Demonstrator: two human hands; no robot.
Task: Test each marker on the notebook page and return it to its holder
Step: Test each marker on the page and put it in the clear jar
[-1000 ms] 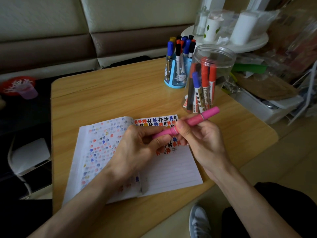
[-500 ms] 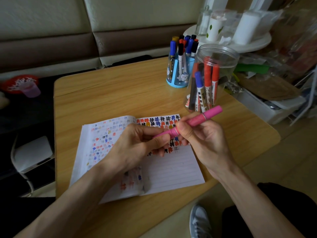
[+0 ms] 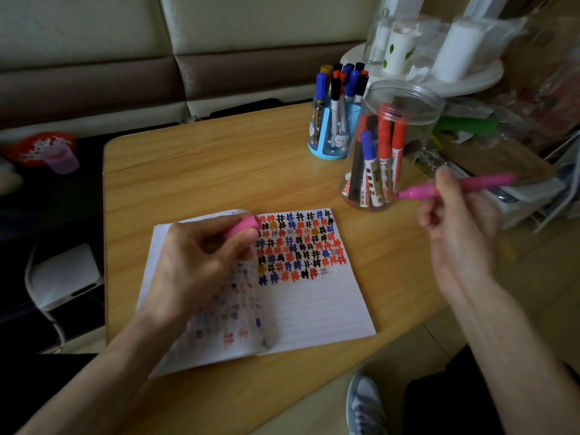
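Note:
An open notebook (image 3: 314, 312) lies on the wooden table (image 3: 219, 171), its right page covered at the top with coloured hash marks. My left hand (image 3: 201, 265) rests on the left page and grips a pink marker cap (image 3: 243, 227). Off to the right, above the table's edge, my right hand (image 3: 455, 221) holds the uncapped pink marker (image 3: 452, 189), its tip pointing left toward a clear plastic jar (image 3: 386, 146) of red, blue and black markers. Behind that stands a blue holder (image 3: 329, 130) with several more markers.
A round white tray (image 3: 439, 80) with white cups and a glass bottle sits behind the jar. Clutter and a white box (image 3: 527, 196) lie right of the table. A sofa backs the scene. A grey shoe (image 3: 364, 406) shows below the table's front edge.
The two hands have pulled apart and the cap has come off the pink marker. My right hand swung the marker out to the right; my left stayed over the notebook with the cap.

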